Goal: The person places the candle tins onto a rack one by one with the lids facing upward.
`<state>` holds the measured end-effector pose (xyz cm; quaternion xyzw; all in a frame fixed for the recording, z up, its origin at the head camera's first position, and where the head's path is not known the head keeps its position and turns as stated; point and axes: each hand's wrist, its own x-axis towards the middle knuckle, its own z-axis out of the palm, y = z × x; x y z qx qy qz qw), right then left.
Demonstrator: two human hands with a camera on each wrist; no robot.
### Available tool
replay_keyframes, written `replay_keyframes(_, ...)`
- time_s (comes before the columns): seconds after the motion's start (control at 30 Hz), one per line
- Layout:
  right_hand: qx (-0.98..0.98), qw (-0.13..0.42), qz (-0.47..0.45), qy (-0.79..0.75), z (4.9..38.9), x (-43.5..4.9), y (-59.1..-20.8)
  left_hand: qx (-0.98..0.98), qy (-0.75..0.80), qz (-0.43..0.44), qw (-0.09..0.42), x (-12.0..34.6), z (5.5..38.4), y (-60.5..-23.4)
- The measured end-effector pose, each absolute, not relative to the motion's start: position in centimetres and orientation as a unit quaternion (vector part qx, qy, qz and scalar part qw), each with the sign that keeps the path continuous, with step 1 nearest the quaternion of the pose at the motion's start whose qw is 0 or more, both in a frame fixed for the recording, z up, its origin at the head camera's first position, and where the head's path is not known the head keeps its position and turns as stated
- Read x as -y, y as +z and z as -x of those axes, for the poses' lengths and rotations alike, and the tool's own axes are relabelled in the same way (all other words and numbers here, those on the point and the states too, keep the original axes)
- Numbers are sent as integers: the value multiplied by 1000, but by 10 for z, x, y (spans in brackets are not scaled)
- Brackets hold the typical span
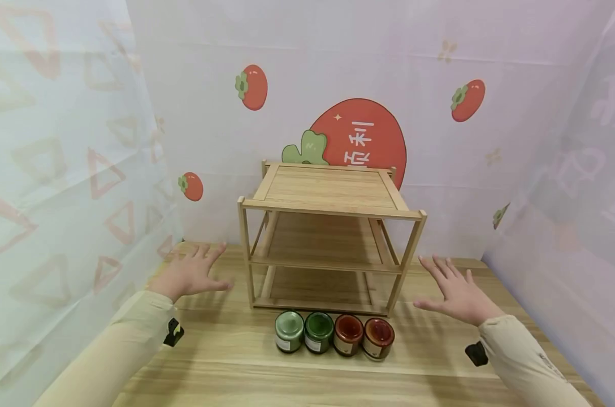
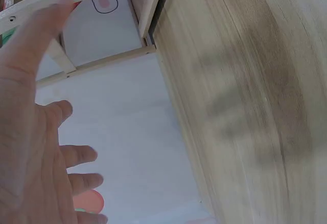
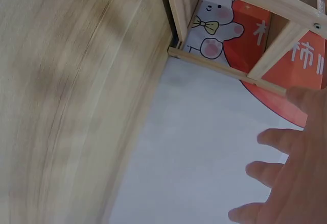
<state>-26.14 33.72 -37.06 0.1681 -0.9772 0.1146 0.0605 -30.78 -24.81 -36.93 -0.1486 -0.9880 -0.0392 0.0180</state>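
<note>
A three-tier wooden shelf rack (image 1: 333, 189) stands at the back middle of the table. In front of its lowest tier sit a pale green jar (image 1: 289, 331), a dark green jar (image 1: 319, 332), a red jar (image 1: 348, 334) and a brownish-red jar (image 1: 378, 338), side by side in a row. My left hand (image 1: 193, 275) hovers to the left of the rack, fingers spread and holding nothing. On the rack's other side my right hand (image 1: 459, 294) is held up the same way, fingers apart. Both wrist views show the rack's side frame near the fingers.
Wood-grain table (image 1: 226, 373) lies under everything. A pale cloth backdrop (image 1: 200, 113) with printed persimmons hangs behind the rack, and cloth side walls (image 1: 58, 169) rise at left and right. Black wrist devices (image 1: 476, 354) sit on the sleeves.
</note>
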Motion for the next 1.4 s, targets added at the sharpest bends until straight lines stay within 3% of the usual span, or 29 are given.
replay_keyframes(0.17, 975, 71, -186, 104, 263, -339, -378, 981, -102, 166, -6, 246, 310, -372)
replay_keyframes(0.4, 977, 46, -182, 102, 262, -341, -383, 932, -287, 220, 7, 233, 311, -386)
replay_keyframes(0.7, 977, 29, -180, 112, 260, -341, -384, 835, -505, 213, -48, 217, 312, -408)
replay_keyframes(1.4, 978, 16, -171, 116, 258, -343, -383, 765, -615, 172, -81, 204, 314, -426)
